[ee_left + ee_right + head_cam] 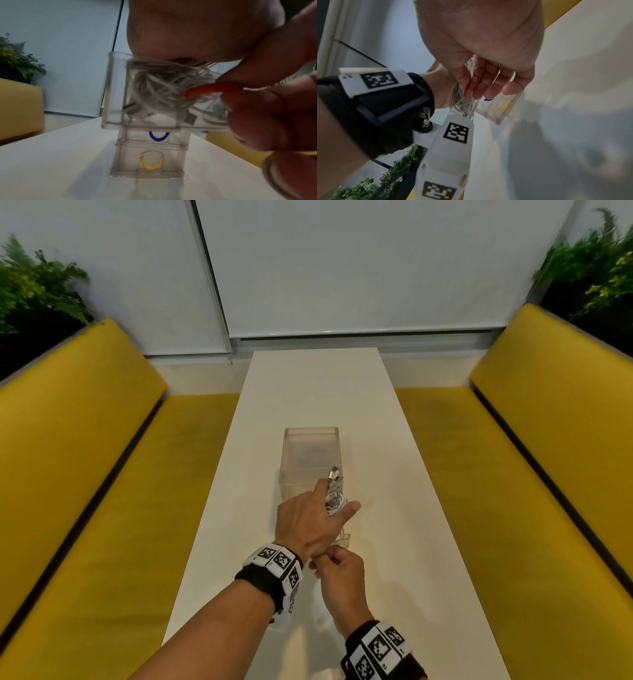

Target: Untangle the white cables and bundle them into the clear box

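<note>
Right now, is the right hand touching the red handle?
Touching. The left wrist view shows the right hand pinching the red handle between thumb and finger; the right wrist view agrees.

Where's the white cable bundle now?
Left wrist view, centre: the white cable bundle sits inside the clear box's top drawer, under the left hand, beside the red handle.

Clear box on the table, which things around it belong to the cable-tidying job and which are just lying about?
In the job: white cables, clear box, its red handle, left hand holding the cables, right hand pinching the handle.
Just there: white table, yellow benches, plants, window blinds.
</note>
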